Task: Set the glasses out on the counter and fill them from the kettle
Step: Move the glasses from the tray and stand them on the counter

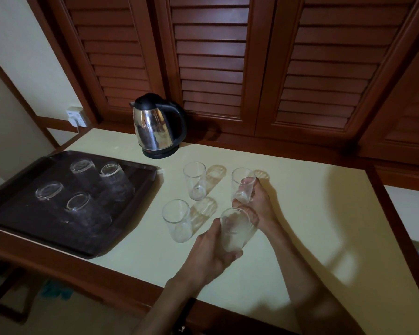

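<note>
Both hands were busy: the left hand point(211, 252) gripped a glass point(235, 232) near the counter's point(312, 226) front edge, the right hand point(257, 201) grasped another glass point(242, 186) just behind. The kettle point(156, 125) stood at the back edge; four upturned glasses point(82, 187) sat on the tray point(17, 213) at the left edge.

glasses: four upright on counter point(300, 213), four inverted on tray point(17, 213) | kettle point(155, 126): steel, upright behind

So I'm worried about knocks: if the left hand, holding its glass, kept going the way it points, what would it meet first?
Probably the right hand and its glass, just beyond the left hand; depth is unclear.
</note>
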`<state>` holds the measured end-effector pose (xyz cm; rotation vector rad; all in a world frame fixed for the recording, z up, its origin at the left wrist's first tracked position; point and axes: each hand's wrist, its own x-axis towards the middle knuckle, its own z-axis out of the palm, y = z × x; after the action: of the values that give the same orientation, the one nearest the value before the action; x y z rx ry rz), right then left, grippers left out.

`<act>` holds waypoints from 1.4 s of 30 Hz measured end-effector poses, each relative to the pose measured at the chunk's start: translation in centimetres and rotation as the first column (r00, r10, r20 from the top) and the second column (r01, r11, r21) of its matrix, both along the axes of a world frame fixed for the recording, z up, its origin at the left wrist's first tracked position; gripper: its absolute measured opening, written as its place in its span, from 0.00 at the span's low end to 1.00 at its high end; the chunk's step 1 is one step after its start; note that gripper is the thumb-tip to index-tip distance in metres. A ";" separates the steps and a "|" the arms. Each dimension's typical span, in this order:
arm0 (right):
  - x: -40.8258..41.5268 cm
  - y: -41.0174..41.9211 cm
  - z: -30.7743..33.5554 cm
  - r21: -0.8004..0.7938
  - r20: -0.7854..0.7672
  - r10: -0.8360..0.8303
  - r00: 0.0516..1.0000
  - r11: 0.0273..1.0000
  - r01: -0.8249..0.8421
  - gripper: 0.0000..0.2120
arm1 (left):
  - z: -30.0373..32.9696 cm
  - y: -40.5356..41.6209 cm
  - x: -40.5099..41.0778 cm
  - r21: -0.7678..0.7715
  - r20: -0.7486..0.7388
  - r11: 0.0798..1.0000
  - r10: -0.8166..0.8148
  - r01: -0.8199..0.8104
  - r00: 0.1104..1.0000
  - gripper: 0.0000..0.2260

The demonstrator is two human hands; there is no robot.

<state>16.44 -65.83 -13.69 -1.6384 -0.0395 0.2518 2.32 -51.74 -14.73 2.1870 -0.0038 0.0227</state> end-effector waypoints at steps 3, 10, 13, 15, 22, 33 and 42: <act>-0.2 -0.1 0.6 -0.098 0.051 0.053 0.997 0.994 -0.048 0.29 | 0.3 0.1 -0.1 0.014 -0.017 1.000 -0.013 0.013 1.000 0.26; -2.9 -2.0 5.0 0.030 0.288 -0.118 0.950 0.993 0.115 0.36 | 2.5 0.5 -0.9 -0.108 -0.044 0.992 -0.073 0.068 0.996 0.37; -3.5 -2.8 8.6 0.087 0.337 -0.253 0.907 0.967 0.237 0.34 | 5.7 1.4 -2.0 -0.222 -0.063 0.969 -0.121 0.104 0.991 0.43; -4.0 -1.9 10.7 0.088 0.373 -0.288 0.882 0.957 0.275 0.30 | 8.1 2.9 -2.9 -0.185 0.014 0.969 -0.161 0.161 0.987 0.46; -5.7 6.9 14.2 -0.061 0.511 -0.191 0.838 0.965 0.257 0.24 | 16.5 10.8 -3.0 0.072 0.316 0.991 -0.127 0.109 0.940 0.39; -4.7 23.4 15.5 -0.229 0.645 0.055 0.762 0.966 0.124 0.26 | 17.8 27.0 -0.9 0.262 0.367 0.915 0.199 -0.306 0.909 0.31; -4.7 36.5 12.8 -0.593 0.557 0.424 0.714 0.805 -0.015 0.23 | 12.3 35.1 -1.0 0.537 0.214 0.733 0.360 -0.417 0.908 0.25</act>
<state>11.70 -29.33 -0.88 -2.2432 -0.8103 -0.1855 1.35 -16.65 -2.41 2.7539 0.4569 0.4183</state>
